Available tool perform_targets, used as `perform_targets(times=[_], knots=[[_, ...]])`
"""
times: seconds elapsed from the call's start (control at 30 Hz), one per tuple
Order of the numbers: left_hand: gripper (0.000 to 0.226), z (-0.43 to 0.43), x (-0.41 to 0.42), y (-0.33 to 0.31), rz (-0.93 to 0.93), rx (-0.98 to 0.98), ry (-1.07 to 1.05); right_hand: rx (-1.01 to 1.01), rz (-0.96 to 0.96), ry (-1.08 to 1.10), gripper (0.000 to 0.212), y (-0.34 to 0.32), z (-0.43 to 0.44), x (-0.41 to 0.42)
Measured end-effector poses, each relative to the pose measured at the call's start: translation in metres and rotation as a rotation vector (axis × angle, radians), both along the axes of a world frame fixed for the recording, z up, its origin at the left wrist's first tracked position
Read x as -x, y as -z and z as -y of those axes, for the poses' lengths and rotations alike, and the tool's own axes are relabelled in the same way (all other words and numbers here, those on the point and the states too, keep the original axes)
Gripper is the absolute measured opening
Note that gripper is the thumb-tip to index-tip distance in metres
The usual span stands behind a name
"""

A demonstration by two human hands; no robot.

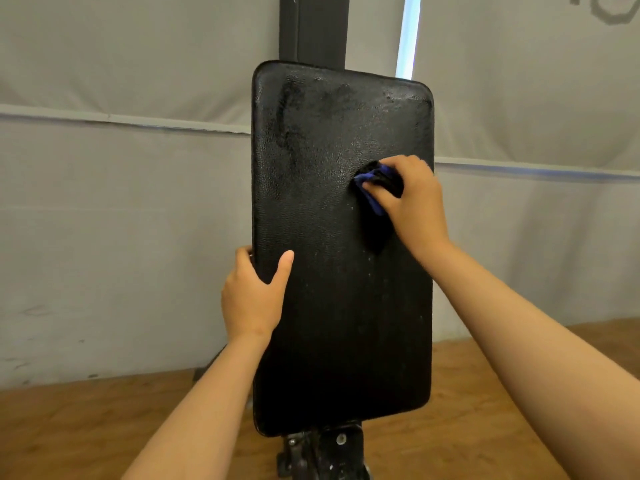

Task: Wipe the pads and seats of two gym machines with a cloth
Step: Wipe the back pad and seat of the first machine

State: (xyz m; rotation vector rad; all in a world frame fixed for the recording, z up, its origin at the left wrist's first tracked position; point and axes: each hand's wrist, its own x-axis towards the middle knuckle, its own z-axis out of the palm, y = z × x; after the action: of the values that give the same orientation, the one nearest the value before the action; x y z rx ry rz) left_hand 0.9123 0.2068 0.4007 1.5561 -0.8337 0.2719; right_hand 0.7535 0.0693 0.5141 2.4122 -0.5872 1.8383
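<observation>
A tall black padded back rest (329, 306) of a gym machine fills the middle of the head view, upright and slightly tilted. My right hand (412, 199) holds a bunched dark blue cloth (374, 188) and presses it against the pad's right side, about mid-height. My left hand (252, 296) grips the pad's left edge lower down, thumb on the front face and fingers wrapped behind. The upper left of the pad shows dull smeared patches.
A black upright post (311, 29) rises behind the pad. Its metal bracket and base (322, 452) sit below. Grey fabric wall panels (121, 202) stand close behind. A wooden floor (86, 427) spreads on both sides.
</observation>
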Motion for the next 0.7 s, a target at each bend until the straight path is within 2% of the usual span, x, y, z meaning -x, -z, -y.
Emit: perform_targets(times=[0.07, 0.2, 0.3, 0.43, 0.57, 0.7], knots=[[0.049, 0.0, 0.0, 0.0, -0.006, -0.005, -0.003, 0.03, -0.045, -0.047, 0.027, 0.013, -0.015, -0.011], [0.044, 0.001, 0.0, 0.0, -0.01, -0.01, -0.021, 0.135, -0.29, -0.133, 0.03, 0.047, -0.036, -0.018], [0.048, 0.001, -0.001, 0.002, -0.002, -0.008, -0.026, 0.15, -0.35, -0.142, 0.034, 0.05, -0.029, -0.009], [0.051, 0.002, -0.003, 0.003, 0.006, 0.0, -0.014, 0.138, -0.249, -0.085, 0.032, 0.029, -0.016, -0.002], [0.051, 0.003, -0.004, 0.005, 0.011, 0.001, 0.007, 0.035, -0.067, -0.032, 0.026, 0.004, -0.01, -0.008], [0.052, 0.001, -0.003, 0.002, -0.011, -0.001, 0.017, -0.063, 0.044, -0.023, 0.026, 0.006, -0.024, -0.028]])
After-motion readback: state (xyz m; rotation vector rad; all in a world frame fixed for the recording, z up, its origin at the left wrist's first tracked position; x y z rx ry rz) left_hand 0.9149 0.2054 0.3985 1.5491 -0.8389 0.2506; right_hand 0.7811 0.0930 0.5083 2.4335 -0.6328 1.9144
